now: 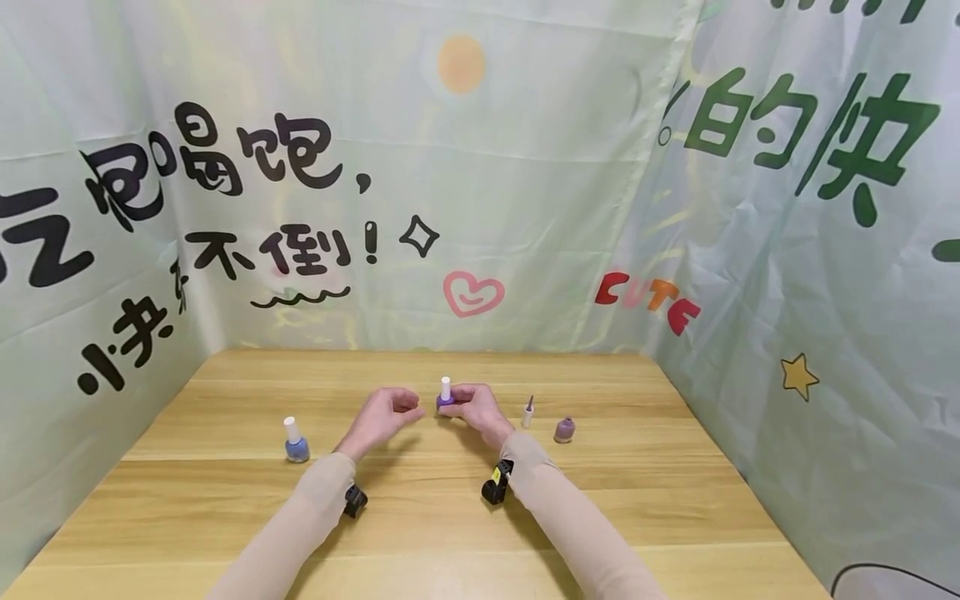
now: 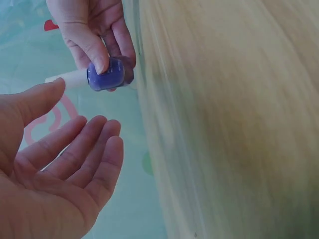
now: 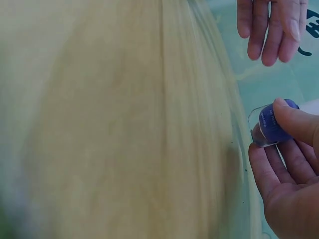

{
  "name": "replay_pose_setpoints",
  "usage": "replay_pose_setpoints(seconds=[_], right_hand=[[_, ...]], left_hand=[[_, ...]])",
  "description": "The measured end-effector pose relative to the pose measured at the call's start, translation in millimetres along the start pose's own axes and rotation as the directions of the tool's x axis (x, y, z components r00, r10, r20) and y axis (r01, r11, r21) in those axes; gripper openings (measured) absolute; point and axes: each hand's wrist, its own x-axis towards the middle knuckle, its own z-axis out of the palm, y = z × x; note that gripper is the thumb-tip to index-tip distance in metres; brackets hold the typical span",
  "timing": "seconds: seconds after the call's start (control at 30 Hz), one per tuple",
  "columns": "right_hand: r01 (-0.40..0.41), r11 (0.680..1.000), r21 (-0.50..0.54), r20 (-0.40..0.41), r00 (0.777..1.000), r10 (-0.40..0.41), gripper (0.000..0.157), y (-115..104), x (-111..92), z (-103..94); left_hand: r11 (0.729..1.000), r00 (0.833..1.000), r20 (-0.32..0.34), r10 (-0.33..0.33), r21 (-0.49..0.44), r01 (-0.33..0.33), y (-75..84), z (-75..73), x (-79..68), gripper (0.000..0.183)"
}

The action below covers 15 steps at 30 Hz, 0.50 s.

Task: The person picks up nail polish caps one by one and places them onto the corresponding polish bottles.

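From where I am standing, the right hand [image 1: 478,410] is holding a purple nail polish bottle [image 2: 105,75] over the far middle of the tabletop [image 1: 420,533]. Its fingers are gripping the glass narrowly, the thumb pressing on one side and the fingertips supporting the other. The bottle's white cap [image 1: 446,387] is sitting in place and pointing upward. The base is seemingly hanging clear of the wood, though the angle is making this hard to confirm.

The left hand [image 1: 384,415] is hovering just beside the bottle, apart from it. Its palm is facing inward, its fingers [image 2: 109,164] are bending loosely, and its thumb is standing wide of them.

To the person's right, a white cap with a brush [image 1: 528,415] is standing on its top, bristle end up. Just beside it, an uncapped mauve bottle [image 1: 565,431] is standing upright. On the left side, a blue bottle [image 1: 297,450] is standing upright, wearing a tall white cap, well apart from the others.

Both arms are reaching forward in beige sleeves [image 1: 588,529], and a small black camera [image 1: 497,485] is riding at each wrist. A pale green printed cloth [image 1: 555,233] is hanging behind the tabletop and along both sides.
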Motion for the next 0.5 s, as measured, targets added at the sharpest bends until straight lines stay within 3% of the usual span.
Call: replay_pose_setpoints(seconds=[0.5], right_hand=[[-0.028, 0.997, -0.067, -0.037, 0.999, 0.026, 0.028, 3.1, 7.6, 2.8]], left_hand=[[0.999, 0.999, -0.001, -0.048, -0.014, 0.048, -1.4, -1.4, -2.8, 0.026]])
